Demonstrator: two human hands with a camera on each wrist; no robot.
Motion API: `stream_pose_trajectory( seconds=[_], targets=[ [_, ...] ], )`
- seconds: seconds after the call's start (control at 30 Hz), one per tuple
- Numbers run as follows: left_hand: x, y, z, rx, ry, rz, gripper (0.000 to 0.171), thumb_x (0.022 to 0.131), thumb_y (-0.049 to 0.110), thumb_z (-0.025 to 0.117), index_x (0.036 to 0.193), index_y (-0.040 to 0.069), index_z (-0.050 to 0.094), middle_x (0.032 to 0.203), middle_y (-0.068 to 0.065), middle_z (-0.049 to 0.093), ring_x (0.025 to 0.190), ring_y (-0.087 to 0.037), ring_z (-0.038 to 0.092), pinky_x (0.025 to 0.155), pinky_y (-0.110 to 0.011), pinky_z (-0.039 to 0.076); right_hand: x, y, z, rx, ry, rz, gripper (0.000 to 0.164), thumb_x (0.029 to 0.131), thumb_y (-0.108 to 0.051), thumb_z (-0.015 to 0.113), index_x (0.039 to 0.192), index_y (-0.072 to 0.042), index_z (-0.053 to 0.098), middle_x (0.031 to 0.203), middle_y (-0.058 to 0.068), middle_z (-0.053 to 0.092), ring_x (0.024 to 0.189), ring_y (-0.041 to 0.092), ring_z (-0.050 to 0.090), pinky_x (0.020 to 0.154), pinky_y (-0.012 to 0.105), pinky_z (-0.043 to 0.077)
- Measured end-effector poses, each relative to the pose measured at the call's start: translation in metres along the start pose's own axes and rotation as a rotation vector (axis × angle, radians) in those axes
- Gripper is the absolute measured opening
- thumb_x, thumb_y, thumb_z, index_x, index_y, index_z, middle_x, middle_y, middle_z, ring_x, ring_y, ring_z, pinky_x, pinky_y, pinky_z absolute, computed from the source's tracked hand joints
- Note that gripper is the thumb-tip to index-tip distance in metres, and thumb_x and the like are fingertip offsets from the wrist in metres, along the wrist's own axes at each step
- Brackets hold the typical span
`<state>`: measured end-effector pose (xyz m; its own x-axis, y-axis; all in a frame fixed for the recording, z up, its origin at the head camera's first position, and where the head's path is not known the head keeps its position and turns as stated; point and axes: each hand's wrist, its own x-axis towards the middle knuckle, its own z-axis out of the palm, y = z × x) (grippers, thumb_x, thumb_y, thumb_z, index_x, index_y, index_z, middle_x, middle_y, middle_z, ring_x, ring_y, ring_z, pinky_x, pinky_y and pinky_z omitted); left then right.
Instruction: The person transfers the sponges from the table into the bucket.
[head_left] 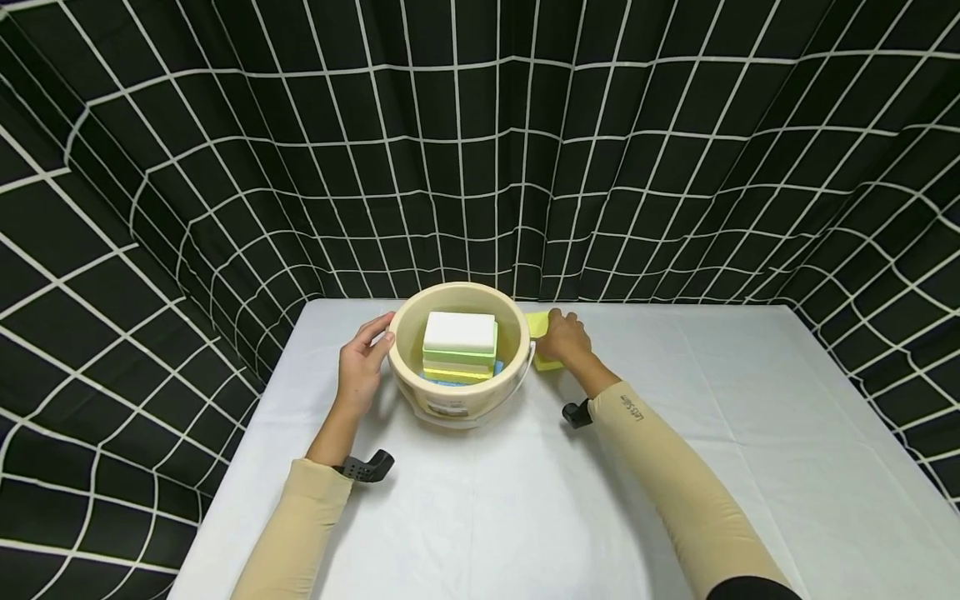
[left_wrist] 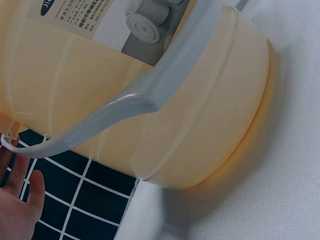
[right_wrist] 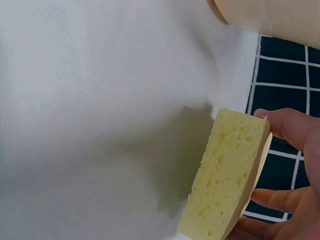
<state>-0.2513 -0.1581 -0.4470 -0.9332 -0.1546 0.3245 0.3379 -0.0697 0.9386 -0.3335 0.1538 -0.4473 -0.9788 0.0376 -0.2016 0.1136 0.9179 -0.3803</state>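
Note:
A cream bucket (head_left: pixel 405 367) stands on the white-covered table with a stack of sponges (head_left: pixel 459 343) inside: white on top, green and yellow layers below, some blue at the bottom. My left hand (head_left: pixel 362 367) touches the bucket's left side near the rim, fingers and thumb fairly straight; the left wrist view catches part of this hand (left_wrist: pixel 20 200) beside the bucket handle's end. Right of the bucket, my right hand (head_left: pixel 564 340) grips a yellow sponge (right_wrist: pixel 222 172). Thumb and fingers pinch it by its edges above the cloth, a thin pale edge showing behind it.
The bucket's pale handle (left_wrist: pixel 115 112) hangs down across its front, over a printed label (left_wrist: pixel 85 20). A white cloth (head_left: pixel 465 517) covers the table. Behind and at both sides hangs a black curtain (head_left: pixel 480 167) with a white grid.

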Motion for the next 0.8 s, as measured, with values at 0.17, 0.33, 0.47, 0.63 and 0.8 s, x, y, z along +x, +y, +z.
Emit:
stream_pose_trajectory(
  seconds=[0.17, 0.33, 0.47, 0.63, 0.8],
  targets=[
    [0.000, 0.000, 0.000, 0.004, -0.005, -0.003, 0.034, 0.094, -0.003, 0.054, 0.128, -0.011, 0.057, 0.134, -0.023, 0.054, 0.127, -0.018, 0.051, 0.102, -0.014, 0.048, -0.001, 0.001, -0.004, 0.028, 0.008, 0.001, 0.078, 0.087, -0.046, 0.065, 0.144, -0.002, 0.036, 0.127, 0.026, 0.046, 0.112, 0.038, 0.050, 0.091, 0.049, 0.050],
    [0.000, 0.000, -0.001, 0.006, -0.005, -0.004, 0.034, 0.095, -0.002, 0.054, 0.127, -0.010, 0.058, 0.132, -0.019, 0.056, 0.128, -0.021, 0.051, 0.102, -0.015, 0.049, -0.004, 0.002, -0.009, 0.033, 0.024, -0.018, 0.081, 0.086, -0.047, 0.067, 0.146, -0.003, 0.035, 0.128, 0.026, 0.047, 0.111, 0.037, 0.051, 0.088, 0.047, 0.051],
    [0.000, -0.001, -0.001, 0.005, -0.007, -0.009, 0.034, 0.095, -0.001, 0.054, 0.128, -0.008, 0.058, 0.132, -0.018, 0.056, 0.129, -0.022, 0.051, 0.101, -0.015, 0.049, -0.005, 0.003, -0.016, 0.044, 0.050, -0.038, 0.081, 0.083, -0.045, 0.071, 0.144, -0.003, 0.037, 0.126, 0.025, 0.049, 0.111, 0.038, 0.052, 0.088, 0.048, 0.051],
    [0.000, -0.001, -0.001, 0.005, -0.012, -0.007, 0.034, 0.095, 0.000, 0.054, 0.129, -0.009, 0.057, 0.133, -0.018, 0.056, 0.129, -0.021, 0.051, 0.101, -0.015, 0.049, -0.007, 0.001, -0.026, 0.048, 0.084, -0.082, 0.079, 0.081, -0.041, 0.071, 0.141, -0.002, 0.039, 0.126, 0.024, 0.050, 0.111, 0.038, 0.053, 0.089, 0.048, 0.051],
    [0.000, 0.000, -0.001, 0.005, -0.007, -0.007, 0.035, 0.095, -0.001, 0.055, 0.129, -0.010, 0.057, 0.133, -0.020, 0.055, 0.126, -0.016, 0.052, 0.100, -0.014, 0.050, -0.009, -0.001, -0.033, 0.036, 0.105, -0.123, 0.076, 0.082, -0.037, 0.071, 0.141, 0.000, 0.041, 0.126, 0.024, 0.051, 0.106, 0.037, 0.056, 0.087, 0.047, 0.051]
  ],
)
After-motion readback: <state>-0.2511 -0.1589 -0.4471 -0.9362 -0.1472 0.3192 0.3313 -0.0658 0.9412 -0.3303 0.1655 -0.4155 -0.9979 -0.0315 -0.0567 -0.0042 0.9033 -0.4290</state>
